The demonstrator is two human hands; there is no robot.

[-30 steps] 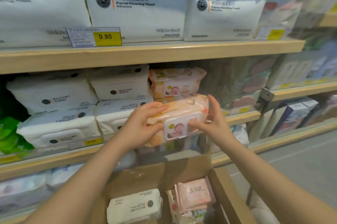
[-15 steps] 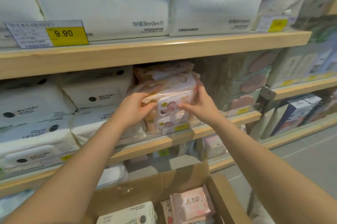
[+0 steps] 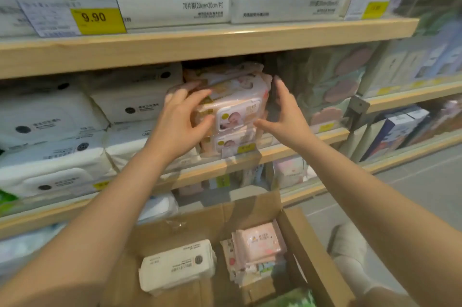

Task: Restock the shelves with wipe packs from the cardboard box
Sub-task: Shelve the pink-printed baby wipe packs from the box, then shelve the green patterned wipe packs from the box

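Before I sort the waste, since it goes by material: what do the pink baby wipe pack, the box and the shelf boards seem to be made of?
Pink baby wipe pack: soft glossy plastic film that crinkles, with a stiffer flip lid. Cardboard box: matte brown cardboard, flaps folded open. Shelf board: pale matte wood or wood-look laminate, faint grain.

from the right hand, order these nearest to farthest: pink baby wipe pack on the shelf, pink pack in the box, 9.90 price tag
From the right hand:
1. Pink baby wipe pack, just left of it on the shelf.
2. Pink pack in the box, below.
3. 9.90 price tag, upper left.

Both bare arms extended forward, left hand (image 3: 178, 119) fingers spread, right hand (image 3: 285, 112) open, thumb out
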